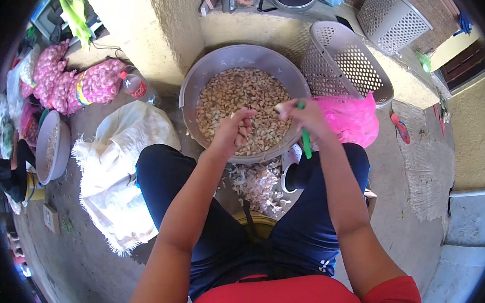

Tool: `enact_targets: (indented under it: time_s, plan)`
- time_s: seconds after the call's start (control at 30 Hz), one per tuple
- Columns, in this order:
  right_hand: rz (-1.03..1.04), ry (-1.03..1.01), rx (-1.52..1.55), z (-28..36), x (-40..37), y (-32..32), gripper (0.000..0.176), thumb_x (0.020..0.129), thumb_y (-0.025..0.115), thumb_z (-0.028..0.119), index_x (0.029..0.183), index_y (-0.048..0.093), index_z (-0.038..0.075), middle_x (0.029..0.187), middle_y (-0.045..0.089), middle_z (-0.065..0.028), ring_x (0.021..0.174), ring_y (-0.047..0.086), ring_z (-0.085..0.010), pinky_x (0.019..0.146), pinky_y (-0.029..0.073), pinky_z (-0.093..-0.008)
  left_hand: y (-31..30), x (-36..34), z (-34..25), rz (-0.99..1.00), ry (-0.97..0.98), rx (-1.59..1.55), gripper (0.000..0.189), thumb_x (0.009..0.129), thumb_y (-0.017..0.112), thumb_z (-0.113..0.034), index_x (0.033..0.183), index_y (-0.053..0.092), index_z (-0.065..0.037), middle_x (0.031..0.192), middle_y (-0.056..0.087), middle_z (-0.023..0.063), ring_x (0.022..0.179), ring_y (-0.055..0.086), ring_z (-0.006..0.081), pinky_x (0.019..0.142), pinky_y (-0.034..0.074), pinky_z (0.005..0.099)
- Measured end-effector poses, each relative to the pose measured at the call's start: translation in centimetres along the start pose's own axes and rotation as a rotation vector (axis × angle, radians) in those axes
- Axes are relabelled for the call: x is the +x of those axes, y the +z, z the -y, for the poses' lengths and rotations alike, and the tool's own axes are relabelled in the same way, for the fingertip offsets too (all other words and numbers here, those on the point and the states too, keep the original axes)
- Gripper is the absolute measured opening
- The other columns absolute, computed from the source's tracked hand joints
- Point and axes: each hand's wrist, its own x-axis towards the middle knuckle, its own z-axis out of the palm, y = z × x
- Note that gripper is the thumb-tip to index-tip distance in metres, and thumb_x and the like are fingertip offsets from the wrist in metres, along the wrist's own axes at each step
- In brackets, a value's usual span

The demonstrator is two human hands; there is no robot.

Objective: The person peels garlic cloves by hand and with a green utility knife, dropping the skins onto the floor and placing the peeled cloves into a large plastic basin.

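Observation:
A large grey basin (pixel 191 118) filled with peeled garlic cloves (pixel 239 88) stands in front of my knees. My left hand (pixel 235 131) is over its near side, palm turned up and fingers curled in; what lies in them is too small to make out. Above the basin's right rim, my right hand (pixel 311 119) is closed around a small knife with a green handle (pixel 306 142). A pale garlic clove (pixel 280 108) shows at its thumb and fingertips. Papery garlic skins (pixel 258 186) lie on the floor between my feet.
A pink plastic bag (pixel 350 121) and a perforated basket (pixel 353 63) are at the right. To the left are a white woven sack (pixel 117 174), a Coca-Cola bottle (pixel 138 89), net bags of garlic (pixel 93 85) and another basin (pixel 44 162). A slipper (pixel 400 128) lies far right.

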Motion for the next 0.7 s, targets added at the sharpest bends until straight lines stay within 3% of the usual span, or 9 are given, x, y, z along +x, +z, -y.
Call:
enact_targets:
  time_s: [0.1, 0.2, 0.3, 0.4, 0.47, 0.5, 0.57, 0.67, 0.7]
  plan:
    - [-0.114, -0.020, 0.057, 0.1, 0.7, -2.3, 0.018, 0.065, 0.065, 0.014, 0.077, 0.061, 0.001, 0.066, 0.061, -0.0055, 0.049, 0.051, -0.0089, 0.044, 0.040, -0.0223, 0.1, -0.1, 0.1, 0.028, -0.007, 0.015, 0.031, 0.087, 0.043, -0.031, 0.098, 0.056, -0.004, 0.063, 0.047, -0.0019, 0.049, 0.045, 0.0055, 0.037, 0.035, 0.0188]
    - [0.136, -0.017, -0.339, -1.0, -0.4, -1.1, 0.016, 0.062, 0.063, 0.011, 0.073, 0.062, 0.000, 0.066, 0.061, -0.0079, 0.056, 0.055, -0.0137, 0.052, 0.044, -0.0282, 0.5, -0.2, -0.3, 0.005, -0.018, -0.055, 0.030, 0.086, 0.044, -0.031, 0.094, 0.056, -0.004, 0.063, 0.048, -0.0016, 0.050, 0.047, 0.0065, 0.037, 0.036, 0.0199]
    - [0.188, -0.129, -1.068, -3.4, -0.7, 2.0, 0.014, 0.063, 0.062, 0.012, 0.070, 0.062, 0.000, 0.065, 0.061, -0.0094, 0.061, 0.056, -0.0174, 0.061, 0.046, -0.0330, 0.6, -0.2, -0.5, -0.036, 0.015, -0.126, 0.026, 0.084, 0.047, -0.029, 0.083, 0.057, -0.005, 0.063, 0.049, -0.0006, 0.048, 0.047, 0.0076, 0.036, 0.036, 0.0207]
    - [0.098, 0.030, -0.544, -2.9, 0.5, -0.1, 0.015, 0.066, 0.060, 0.011, 0.077, 0.061, 0.000, 0.064, 0.060, -0.0094, 0.055, 0.056, -0.0148, 0.052, 0.045, -0.0304, 0.0, 0.5, -0.1, -0.006, 0.031, -0.080, 0.027, 0.085, 0.046, -0.031, 0.077, 0.053, -0.007, 0.062, 0.050, 0.0003, 0.048, 0.047, 0.0079, 0.036, 0.036, 0.0210]
    - [-0.254, -0.095, 0.190, -2.1, 0.9, -3.6, 0.018, 0.071, 0.058, 0.012, 0.085, 0.060, 0.000, 0.061, 0.059, -0.0078, 0.045, 0.051, -0.0112, 0.041, 0.041, -0.0259, -0.6, 0.5, 0.1, 0.068, 0.031, -0.025, 0.029, 0.086, 0.044, -0.034, 0.073, 0.050, -0.009, 0.062, 0.050, 0.0003, 0.049, 0.047, 0.0083, 0.037, 0.035, 0.0212]
    - [-0.562, -0.085, 0.123, -0.8, 0.8, -5.1, 0.020, 0.077, 0.056, 0.015, 0.090, 0.057, 0.001, 0.061, 0.058, -0.0056, 0.037, 0.043, -0.0077, 0.035, 0.035, -0.0213, -0.6, 0.5, 0.3, 0.064, 0.027, -0.032, 0.029, 0.086, 0.044, -0.035, 0.073, 0.049, -0.009, 0.062, 0.050, 0.0003, 0.049, 0.047, 0.0085, 0.037, 0.035, 0.0215]
    - [-0.776, -0.200, 0.276, -2.4, 2.3, -9.1, 0.021, 0.079, 0.056, 0.019, 0.090, 0.057, 0.001, 0.063, 0.058, -0.0043, 0.037, 0.040, -0.0077, 0.036, 0.035, -0.0217, -0.5, 0.4, 0.4, 0.054, 0.023, -0.045, 0.030, 0.086, 0.044, -0.035, 0.073, 0.049, -0.009, 0.061, 0.050, 0.0004, 0.050, 0.047, 0.0088, 0.036, 0.035, 0.0220]
    - [-0.735, -0.052, 0.422, -4.1, 1.8, -9.8, 0.022, 0.076, 0.058, 0.018, 0.091, 0.058, 0.001, 0.067, 0.059, -0.0033, 0.040, 0.041, -0.0066, 0.035, 0.035, -0.0214, -0.1, 0.0, 0.2, 0.025, -0.021, -0.116, 0.029, 0.086, 0.044, -0.031, 0.075, 0.053, -0.006, 0.063, 0.050, 0.0023, 0.048, 0.047, 0.0089, 0.036, 0.035, 0.0207]
    - [-0.614, -0.099, 0.303, -3.4, 1.3, -8.5, 0.023, 0.075, 0.060, 0.018, 0.091, 0.059, 0.001, 0.069, 0.060, -0.0032, 0.045, 0.045, -0.0074, 0.040, 0.038, -0.0218, 0.3, -0.1, 0.2, 0.033, -0.026, -0.104, 0.030, 0.087, 0.043, -0.032, 0.077, 0.053, -0.005, 0.063, 0.050, 0.0020, 0.049, 0.047, 0.0089, 0.036, 0.035, 0.0208]
